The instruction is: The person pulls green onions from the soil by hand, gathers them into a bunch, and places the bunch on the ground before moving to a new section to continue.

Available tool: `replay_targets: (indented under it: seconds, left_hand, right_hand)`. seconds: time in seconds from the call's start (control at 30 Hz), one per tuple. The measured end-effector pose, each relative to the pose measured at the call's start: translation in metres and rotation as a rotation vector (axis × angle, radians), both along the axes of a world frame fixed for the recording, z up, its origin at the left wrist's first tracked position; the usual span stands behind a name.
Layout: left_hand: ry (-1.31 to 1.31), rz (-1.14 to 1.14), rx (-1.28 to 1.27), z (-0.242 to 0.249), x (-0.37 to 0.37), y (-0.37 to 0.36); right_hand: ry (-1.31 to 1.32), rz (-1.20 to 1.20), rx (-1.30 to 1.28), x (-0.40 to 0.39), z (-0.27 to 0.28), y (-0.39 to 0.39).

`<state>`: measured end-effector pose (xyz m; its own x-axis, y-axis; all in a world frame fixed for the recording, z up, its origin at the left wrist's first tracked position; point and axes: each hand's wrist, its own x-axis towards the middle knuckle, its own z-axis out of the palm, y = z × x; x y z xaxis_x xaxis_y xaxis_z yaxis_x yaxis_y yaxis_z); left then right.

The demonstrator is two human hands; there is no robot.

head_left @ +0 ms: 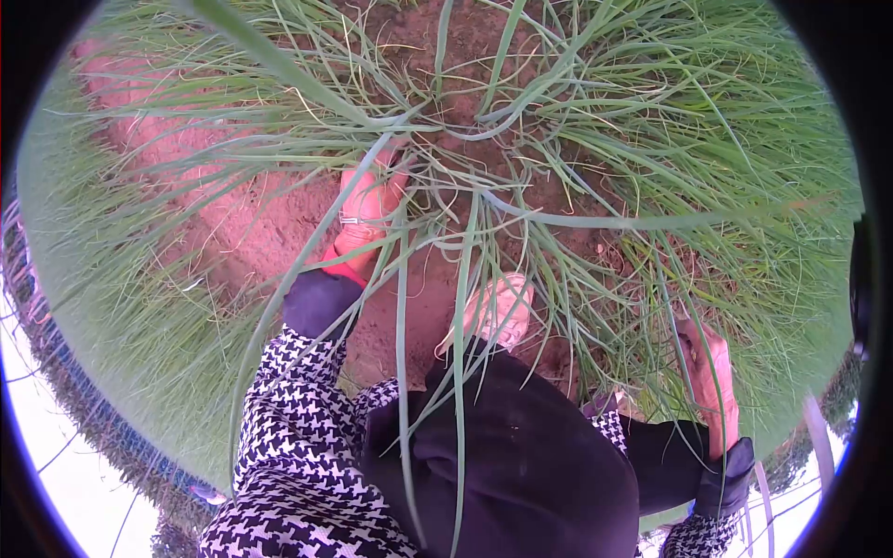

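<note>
My left hand [369,197] reaches down among long green stalks [437,172] near the middle. A red band and a thin bracelet circle its wrist, and leaves and stems hide its fingertips. Over at the lower right, my right hand [708,367] is beside the green leaves, its fingers curled inward. Whatever lies between those fingers is too small and covered to name. Both arms have black-and-white patterned sleeves with dark cuffs.
Reddish-brown soil [251,219] shows between rows of tall green plants [735,158]. A light-coloured shoe [502,310] rests on the soil below centre, with a dark-clothed knee [521,446] behind it. Long leaves cross close before the camera.
</note>
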<state>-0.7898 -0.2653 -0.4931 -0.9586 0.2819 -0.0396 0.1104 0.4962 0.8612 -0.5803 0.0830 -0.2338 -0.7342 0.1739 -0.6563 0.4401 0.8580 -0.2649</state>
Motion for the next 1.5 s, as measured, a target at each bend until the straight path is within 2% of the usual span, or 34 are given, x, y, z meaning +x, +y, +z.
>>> replay_targets:
  seconds: [0.1, 0.2, 0.33, 0.37, 0.47, 0.6, 0.63, 0.83, 0.9, 1.0, 1.07, 1.17, 1.37, 1.5]
  left_hand:
    - [0.140, -0.133, -0.201, 0.002, -0.006, 0.005]
    - [0.098, -0.134, -0.271, 0.007, -0.008, 0.010]
    - [0.081, -0.055, -0.217, -0.003, -0.005, 0.001]
    - [0.022, -0.028, -0.067, 0.005, -0.002, -0.004]
    - [0.000, -0.313, 0.083, 0.010, -0.009, -0.029]
    - [-0.128, -0.445, 0.085, 0.030, -0.014, -0.020]
    - [0.056, -0.521, 0.022, 0.013, -0.016, -0.025]
    - [0.018, -0.561, -0.080, 0.038, -0.016, -0.005]
    - [0.081, -0.627, -0.200, 0.031, -0.013, -0.004]
    - [-0.100, -0.471, -0.015, -0.010, 0.003, -0.020]
    - [-0.137, -0.378, 0.053, 0.013, 0.007, -0.020]
    - [-0.081, -0.198, -0.009, 0.037, 0.020, -0.030]
    - [-0.184, 0.335, 0.142, 0.027, 0.024, -0.048]
    - [-0.105, 0.275, -0.189, 0.040, -0.002, -0.031]
  right_hand:
    - [-0.006, -0.020, 0.013, 0.001, 0.002, -0.001]
    - [0.010, -0.041, 0.009, 0.000, 0.001, -0.002]
    - [-0.013, -0.053, 0.014, 0.001, 0.002, 0.001]
    - [-0.019, -0.057, 0.019, 0.002, 0.002, 0.001]
    - [-0.022, -0.040, 0.009, -0.003, 0.002, 0.002]
    - [-0.010, -0.075, -0.011, -0.010, 0.010, -0.006]
    - [-0.020, -0.075, -0.011, -0.012, 0.010, -0.006]
    - [-0.020, -0.036, 0.016, -0.009, 0.009, -0.003]
    - [-0.023, -0.040, 0.013, -0.009, 0.009, -0.001]
    - [-0.026, -0.035, 0.010, -0.008, 0.007, -0.001]
    - [-0.039, -0.046, 0.014, -0.006, 0.005, -0.001]
    - [-0.041, -0.048, 0.015, -0.006, 0.002, 0.001]
    - [-0.020, -0.042, 0.011, -0.013, 0.007, -0.005]
    - [0.023, -0.046, 0.003, -0.009, 0.007, -0.002]
